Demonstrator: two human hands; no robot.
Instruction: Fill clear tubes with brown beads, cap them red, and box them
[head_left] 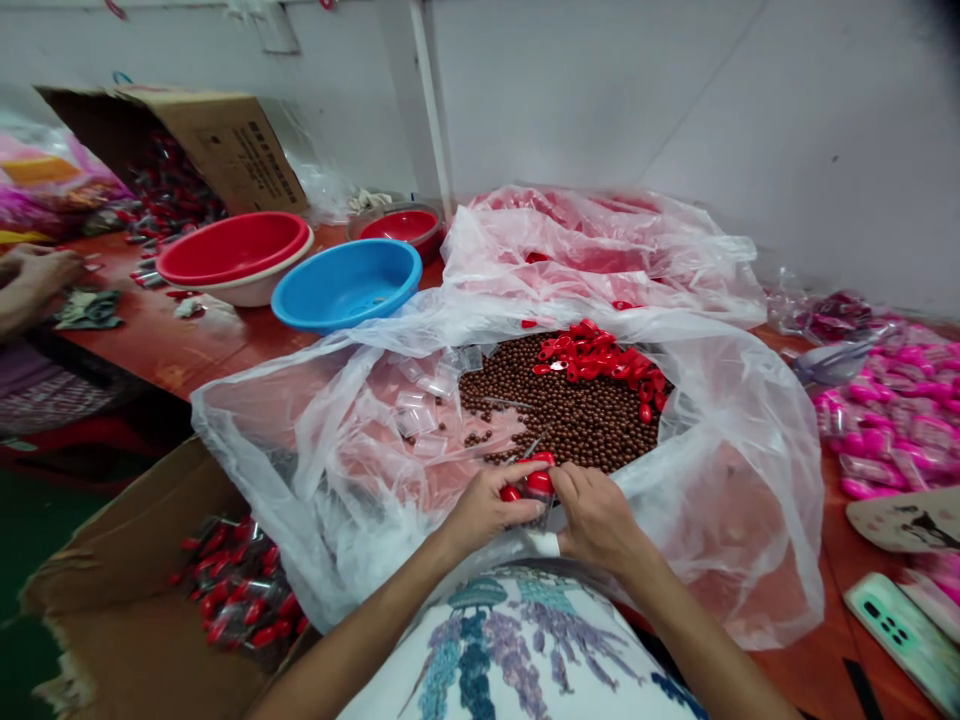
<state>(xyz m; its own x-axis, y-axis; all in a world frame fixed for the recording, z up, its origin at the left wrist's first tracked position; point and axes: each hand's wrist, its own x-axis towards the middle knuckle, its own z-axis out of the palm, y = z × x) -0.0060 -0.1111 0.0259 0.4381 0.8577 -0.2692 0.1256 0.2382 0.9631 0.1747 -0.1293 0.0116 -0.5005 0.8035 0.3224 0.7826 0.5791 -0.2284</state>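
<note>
Close to my body, over the front edge of a clear plastic bag (pixel 742 480), my two hands meet. My left hand (pixel 480 515) is closed around small clear containers with red caps (pixel 538 484). Fingers of my right hand (pixel 600 515) are closed against the same red-capped pieces from the right; its fingertips are partly hidden. A white wrap (pixel 544 543) shows by the right thumb. Beyond the hands, brown beads (pixel 592 420) lie spread in the bag, with red caps (pixel 592 350) heaped at the back and clear plastic boxes (pixel 416 410) at left.
A cardboard box (pixel 142 610) of red-capped containers stands low at left. Blue (pixel 345 285) and red basins (pixel 236 250) sit behind the bag. Pink packets (pixel 907 410) and a phone (pixel 900 635) lie at right. Another person's hand (pixel 41 275) is at far left.
</note>
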